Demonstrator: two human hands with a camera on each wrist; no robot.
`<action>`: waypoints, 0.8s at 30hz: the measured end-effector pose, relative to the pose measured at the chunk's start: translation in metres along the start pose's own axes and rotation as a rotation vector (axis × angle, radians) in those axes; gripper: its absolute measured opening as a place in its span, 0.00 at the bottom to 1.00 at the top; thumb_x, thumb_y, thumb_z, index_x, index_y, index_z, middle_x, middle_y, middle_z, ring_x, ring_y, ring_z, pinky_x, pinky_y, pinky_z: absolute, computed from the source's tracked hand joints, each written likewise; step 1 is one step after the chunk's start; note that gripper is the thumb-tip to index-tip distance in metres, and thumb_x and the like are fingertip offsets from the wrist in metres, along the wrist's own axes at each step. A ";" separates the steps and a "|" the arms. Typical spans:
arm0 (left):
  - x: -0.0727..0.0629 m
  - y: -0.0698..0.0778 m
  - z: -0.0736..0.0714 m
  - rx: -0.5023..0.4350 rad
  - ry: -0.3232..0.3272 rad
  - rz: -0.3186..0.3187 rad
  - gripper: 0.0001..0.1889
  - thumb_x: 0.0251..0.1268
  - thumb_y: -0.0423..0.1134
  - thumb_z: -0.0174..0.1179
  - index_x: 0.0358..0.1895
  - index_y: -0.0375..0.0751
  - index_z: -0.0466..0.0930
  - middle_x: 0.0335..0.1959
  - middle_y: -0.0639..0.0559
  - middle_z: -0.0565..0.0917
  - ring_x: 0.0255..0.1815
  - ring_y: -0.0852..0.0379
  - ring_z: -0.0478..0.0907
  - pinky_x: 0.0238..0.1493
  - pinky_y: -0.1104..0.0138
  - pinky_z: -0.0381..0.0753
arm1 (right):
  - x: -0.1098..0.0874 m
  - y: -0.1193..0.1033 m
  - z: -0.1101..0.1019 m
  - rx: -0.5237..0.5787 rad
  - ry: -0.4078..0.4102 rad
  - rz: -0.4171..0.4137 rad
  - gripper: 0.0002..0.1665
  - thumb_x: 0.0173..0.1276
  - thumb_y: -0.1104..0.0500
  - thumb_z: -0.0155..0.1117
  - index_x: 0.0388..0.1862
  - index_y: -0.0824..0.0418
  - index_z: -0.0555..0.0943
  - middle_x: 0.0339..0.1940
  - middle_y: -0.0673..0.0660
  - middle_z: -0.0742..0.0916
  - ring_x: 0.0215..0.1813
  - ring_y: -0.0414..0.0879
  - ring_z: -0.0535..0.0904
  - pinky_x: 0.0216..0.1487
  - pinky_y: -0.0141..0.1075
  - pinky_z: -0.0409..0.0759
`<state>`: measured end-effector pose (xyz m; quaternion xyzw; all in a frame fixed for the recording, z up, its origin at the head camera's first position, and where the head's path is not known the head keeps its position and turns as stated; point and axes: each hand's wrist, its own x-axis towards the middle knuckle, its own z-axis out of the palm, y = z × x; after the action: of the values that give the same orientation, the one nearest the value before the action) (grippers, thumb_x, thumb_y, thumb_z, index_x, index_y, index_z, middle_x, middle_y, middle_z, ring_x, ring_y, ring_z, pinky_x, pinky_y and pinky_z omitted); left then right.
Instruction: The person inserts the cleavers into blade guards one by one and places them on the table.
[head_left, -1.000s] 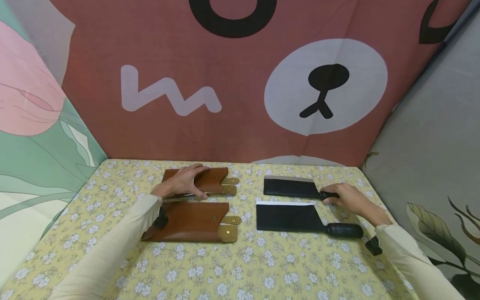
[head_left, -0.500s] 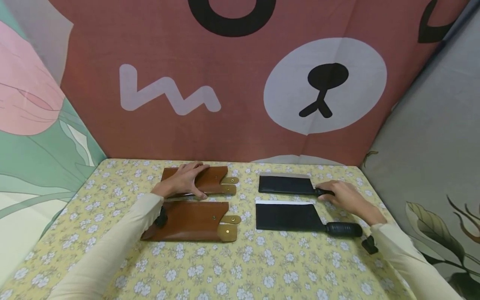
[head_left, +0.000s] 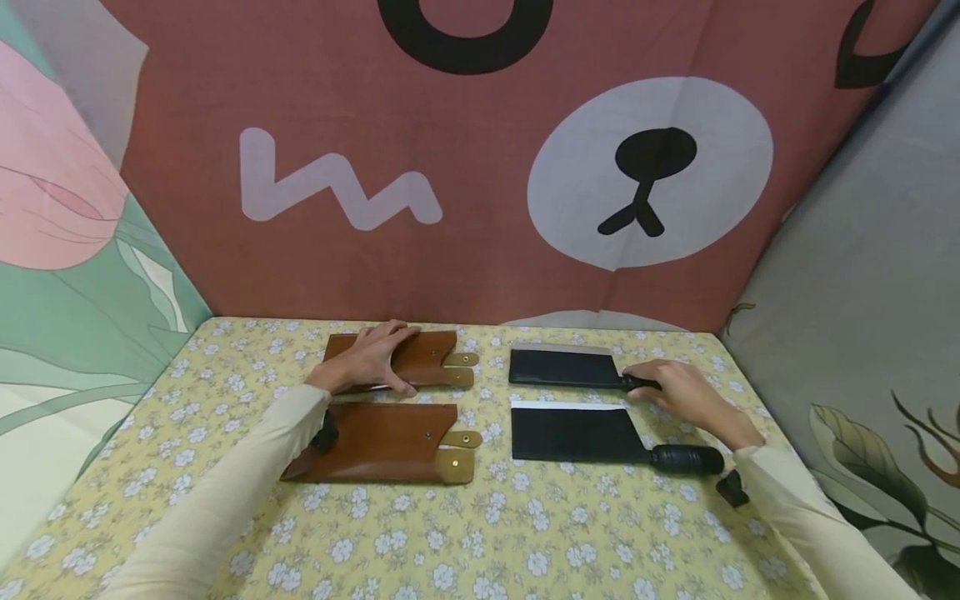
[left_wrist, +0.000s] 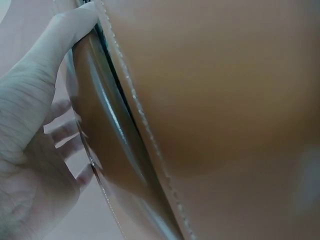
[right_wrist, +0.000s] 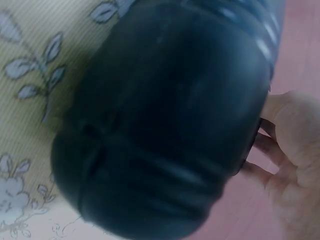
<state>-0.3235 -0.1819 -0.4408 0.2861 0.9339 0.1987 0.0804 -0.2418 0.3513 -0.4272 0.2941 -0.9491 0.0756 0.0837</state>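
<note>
Head view: the far cleaver (head_left: 564, 368) has moved left, its blade (head_left: 562, 367) left of the right grip (head_left: 681, 393), which pinches the handle (head_left: 642, 383); the left grip (head_left: 370, 360) clasps the far sheath (head_left: 422, 358). Left wrist: the thumb (left_wrist: 75, 27) meets its near edge. Right wrist: the near cleaver's handle (right_wrist: 165, 115) stands before the fingers (right_wrist: 257, 174).

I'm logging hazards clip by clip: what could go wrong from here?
The right hand grips the far cleaver, whose pale edge looks uncovered; a slip might cut.
Straps stick out from the far sheath, under the left hand, toward that cleaver and might snag it.
The near cleaver lies close by and could get knocked.
</note>
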 end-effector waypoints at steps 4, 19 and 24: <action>0.002 0.002 0.000 0.015 0.009 0.001 0.62 0.49 0.60 0.82 0.83 0.37 0.57 0.79 0.32 0.59 0.77 0.28 0.59 0.74 0.34 0.50 | 0.002 -0.002 0.000 -0.005 0.002 -0.007 0.25 0.67 0.56 0.75 0.60 0.67 0.86 0.54 0.65 0.90 0.49 0.60 0.89 0.46 0.54 0.86; 0.005 0.005 0.001 -0.013 0.037 0.031 0.60 0.46 0.59 0.84 0.80 0.38 0.63 0.76 0.35 0.64 0.73 0.32 0.63 0.71 0.35 0.54 | 0.007 -0.011 -0.001 -0.011 0.017 -0.023 0.25 0.67 0.56 0.75 0.60 0.65 0.87 0.54 0.64 0.90 0.49 0.59 0.89 0.44 0.52 0.86; 0.004 0.005 0.000 -0.017 0.043 0.020 0.59 0.46 0.59 0.84 0.81 0.39 0.63 0.76 0.35 0.64 0.73 0.31 0.63 0.70 0.35 0.54 | 0.015 -0.016 0.000 0.002 0.011 -0.038 0.26 0.67 0.56 0.75 0.61 0.66 0.86 0.55 0.64 0.90 0.50 0.59 0.88 0.46 0.53 0.86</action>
<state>-0.3246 -0.1763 -0.4387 0.2903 0.9308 0.2136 0.0606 -0.2445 0.3297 -0.4228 0.3118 -0.9428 0.0764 0.0901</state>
